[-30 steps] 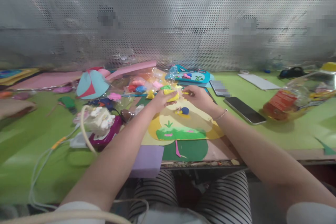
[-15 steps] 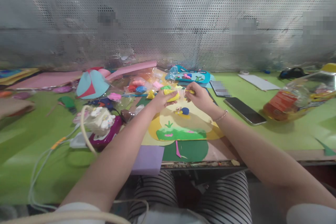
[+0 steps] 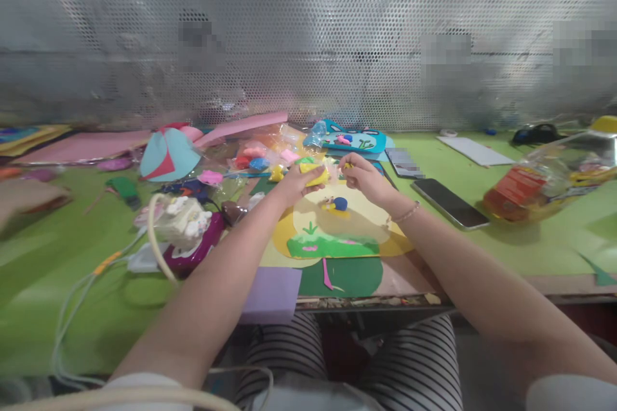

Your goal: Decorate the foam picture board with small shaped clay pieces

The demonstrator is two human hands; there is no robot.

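Here, both hands meet near the far edge of a yellow card [image 3: 369, 221].
The left hand's [image 3: 293, 186] grip wraps a yellow packet [image 3: 312, 174]; the right hand [image 3: 365, 178], just beside it, pinches a small yellow bit [image 3: 348, 166].

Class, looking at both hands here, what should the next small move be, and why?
Probably the right hand should gently roll the small yellow clay-like piece: it has that piece pinched, while the left hand holds a larger, bright-yellow, clay-like lump.
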